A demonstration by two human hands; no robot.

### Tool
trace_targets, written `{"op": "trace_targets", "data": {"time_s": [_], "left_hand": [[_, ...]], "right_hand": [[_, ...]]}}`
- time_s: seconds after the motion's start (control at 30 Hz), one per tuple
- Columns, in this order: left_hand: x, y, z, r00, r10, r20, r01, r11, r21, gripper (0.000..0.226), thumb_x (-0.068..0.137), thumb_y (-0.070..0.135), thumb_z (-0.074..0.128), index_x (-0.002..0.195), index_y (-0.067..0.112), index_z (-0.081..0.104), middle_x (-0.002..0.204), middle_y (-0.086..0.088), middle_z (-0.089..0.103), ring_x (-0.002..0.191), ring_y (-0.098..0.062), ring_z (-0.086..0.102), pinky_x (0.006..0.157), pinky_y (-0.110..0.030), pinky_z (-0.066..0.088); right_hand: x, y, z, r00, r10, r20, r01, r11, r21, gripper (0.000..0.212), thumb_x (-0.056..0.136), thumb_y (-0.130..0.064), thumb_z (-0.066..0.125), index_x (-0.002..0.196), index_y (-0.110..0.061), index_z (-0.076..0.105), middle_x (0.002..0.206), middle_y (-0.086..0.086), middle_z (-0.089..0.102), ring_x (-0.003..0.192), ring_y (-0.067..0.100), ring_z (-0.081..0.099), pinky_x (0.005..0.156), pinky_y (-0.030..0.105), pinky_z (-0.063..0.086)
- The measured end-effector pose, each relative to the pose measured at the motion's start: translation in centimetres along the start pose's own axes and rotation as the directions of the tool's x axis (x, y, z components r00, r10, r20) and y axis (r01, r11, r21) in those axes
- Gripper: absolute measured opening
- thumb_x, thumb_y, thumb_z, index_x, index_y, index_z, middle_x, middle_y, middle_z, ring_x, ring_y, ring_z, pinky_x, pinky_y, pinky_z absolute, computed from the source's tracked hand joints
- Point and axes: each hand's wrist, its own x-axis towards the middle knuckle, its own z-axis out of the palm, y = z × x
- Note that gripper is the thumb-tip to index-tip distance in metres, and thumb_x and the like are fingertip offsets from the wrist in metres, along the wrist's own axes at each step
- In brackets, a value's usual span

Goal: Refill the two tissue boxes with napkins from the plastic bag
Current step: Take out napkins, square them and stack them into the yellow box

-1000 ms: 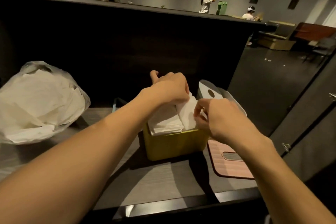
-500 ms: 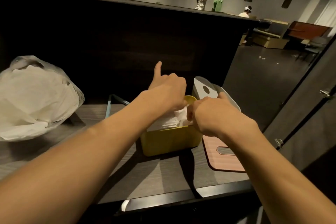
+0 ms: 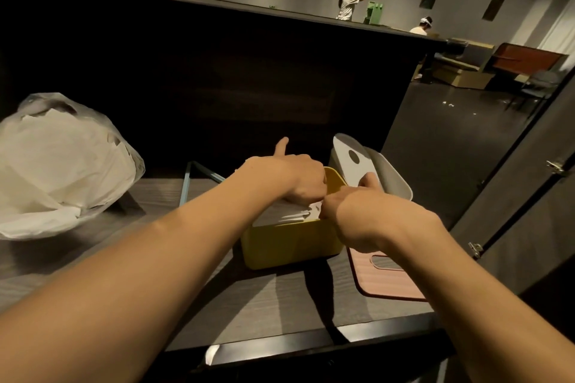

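The plastic bag (image 3: 59, 165) of napkins sits well left of the yellow tissue box (image 3: 289, 242). Behind the box's right end stands a white box (image 3: 389, 177); a pink lid (image 3: 385, 277) lies right of it. Both hands, left (image 3: 292, 177) and right (image 3: 361, 211), press curled fingers onto the napkins (image 3: 289, 213) inside the yellow box.
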Motion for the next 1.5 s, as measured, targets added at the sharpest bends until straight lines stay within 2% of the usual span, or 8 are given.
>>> {"op": "trace_targets", "data": {"time_s": [0.33, 0.5, 0.67, 0.77, 0.97, 1.1, 1.27, 1.5], "left_hand": [[-3.7, -1.9, -1.3, 0.936, -0.009, -0.352, -0.080, 0.968, -0.237, 0.026, 0.108, 0.038, 0.038, 0.101, 0.043, 0.063, 0.080, 0.014, 0.061, 0.095, -0.010, 0.054, 0.118, -0.047, 0.019], [-9.0, -5.5, -0.2, 0.765, -0.222, -0.604, -0.150, 0.851, -0.503, 0.027, 0.106, 0.040, 0.043, 0.099, 0.040, 0.069, 0.084, 0.014, 0.071, 0.075, 0.000, 0.064, 0.082, -0.033, 0.053], [-14.4, -9.5, 2.5, 0.735, -0.362, -0.574, -0.054, 0.812, -0.581, 0.032, 0.101, 0.027, 0.052, 0.071, 0.034, 0.060, 0.066, 0.006, 0.064, 0.064, -0.013, 0.062, 0.061, -0.043, 0.052], [-17.2, -11.7, 4.3, 0.743, -0.438, -0.506, 0.083, 0.811, -0.580, 0.033, 0.096, 0.015, 0.058, 0.067, 0.032, 0.052, 0.068, 0.005, 0.062, 0.069, -0.021, 0.063, 0.058, -0.037, 0.048], [-19.3, -14.0, 6.1, 0.745, -0.560, -0.362, 0.285, 0.758, -0.587, 0.011, 0.095, 0.012, 0.057, 0.088, 0.007, 0.065, 0.081, -0.005, 0.067, 0.084, -0.026, 0.067, 0.067, -0.041, 0.049], [-21.2, -14.9, 6.3, 0.693, -0.591, -0.413, 0.146, 0.676, -0.722, 0.014, 0.083, 0.018, 0.054, 0.079, 0.008, 0.063, 0.069, -0.011, 0.065, 0.065, -0.025, 0.063, 0.056, -0.048, 0.050], [-22.5, -15.6, 6.5, 0.632, -0.523, -0.571, 0.329, 0.849, -0.413, 0.017, 0.088, 0.027, 0.071, 0.103, 0.018, 0.070, 0.095, 0.009, 0.057, 0.085, -0.017, 0.060, 0.073, -0.037, 0.052], [-23.0, -16.2, 6.0, 0.672, -0.546, -0.500, 0.563, 0.816, -0.134, 0.021, 0.091, 0.017, 0.066, 0.110, 0.023, 0.072, 0.103, 0.002, 0.062, 0.094, -0.022, 0.064, 0.068, -0.031, 0.039]], "right_hand": [[-1.4, 0.8, -1.8, 0.885, 0.191, -0.424, -0.103, 0.969, 0.223, 0.018, 0.103, -0.019, 0.052, 0.113, -0.029, 0.061, 0.083, -0.009, 0.050, 0.095, 0.018, 0.049, 0.108, 0.046, 0.027], [-2.0, -3.6, -4.9, 0.753, 0.217, -0.621, -0.012, 0.948, 0.317, 0.028, 0.108, -0.029, 0.043, 0.125, -0.037, 0.063, 0.109, -0.009, 0.069, 0.109, 0.018, 0.057, 0.102, 0.044, 0.026], [-0.1, -9.5, -6.7, 0.690, 0.085, -0.719, 0.261, 0.897, 0.357, 0.021, 0.106, -0.037, 0.048, 0.116, -0.040, 0.066, 0.101, -0.015, 0.069, 0.097, 0.009, 0.055, 0.092, 0.034, 0.023], [1.5, -14.5, -7.2, 0.678, -0.027, -0.734, 0.452, 0.803, 0.388, 0.023, 0.104, -0.030, 0.054, 0.122, -0.033, 0.069, 0.109, -0.009, 0.072, 0.100, 0.013, 0.066, 0.098, 0.040, 0.051], [4.2, -19.9, -8.5, 0.730, -0.102, -0.676, 0.486, 0.774, 0.407, 0.034, 0.105, -0.022, 0.046, 0.128, -0.022, 0.072, 0.116, 0.005, 0.074, 0.099, 0.022, 0.071, 0.089, 0.044, 0.060], [6.6, -21.3, -8.7, 0.746, -0.126, -0.654, 0.540, 0.690, 0.483, 0.036, 0.106, -0.023, 0.044, 0.134, -0.021, 0.068, 0.128, 0.004, 0.070, 0.113, 0.020, 0.066, 0.099, 0.042, 0.056], [10.1, -22.3, -8.9, 0.765, -0.154, -0.625, 0.553, 0.654, 0.516, 0.054, 0.106, -0.021, 0.049, 0.159, -0.016, 0.036, 0.163, 0.008, 0.037, 0.148, 0.024, 0.037, 0.118, 0.034, 0.032], [13.2, -23.5, -8.5, 0.827, -0.021, -0.561, 0.296, 0.866, 0.403, 0.048, 0.098, -0.033, 0.058, 0.137, -0.006, 0.048, 0.127, 0.014, 0.063, 0.117, 0.035, 0.059, 0.100, 0.047, 0.039]]}}
